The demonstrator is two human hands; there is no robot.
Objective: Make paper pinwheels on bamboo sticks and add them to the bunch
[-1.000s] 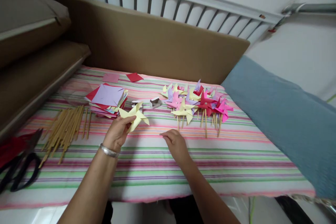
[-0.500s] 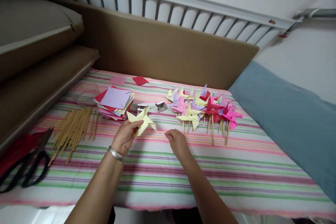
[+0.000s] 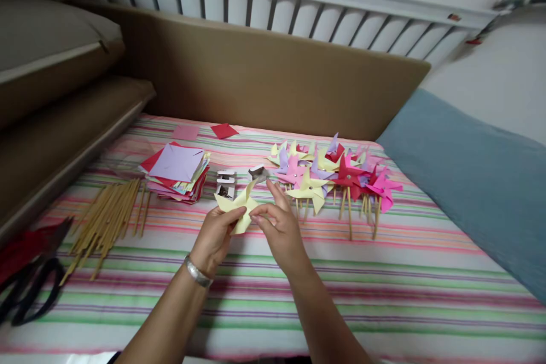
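Note:
A pale yellow paper pinwheel [image 3: 239,205] is pinched in my left hand [image 3: 217,233], the thumb lying across its middle. My left wrist wears a silver bracelet [image 3: 198,272]. At the right side of the pinwheel is my right hand [image 3: 281,227], thumb and index finger closed together against the paper, other fingers raised. Whatever sits in that pinch is too small to make out. Just beyond the hands stand two small open boxes, one with dark bits inside [image 3: 225,183] and one tilted [image 3: 258,173].
Finished pinwheels on sticks [image 3: 333,176] lie in a cluster at right. To the left are a stack of coloured paper squares [image 3: 177,162], wooden sticks [image 3: 104,222] and black-handled scissors [image 3: 36,284]. A brown board [image 3: 264,74] stands behind the striped cloth [image 3: 273,301].
My right hand has moved left and up to the pinwheel, its pinch now at the paper. My left hand has shifted slightly right with the pinwheel. The camera view has turned a little.

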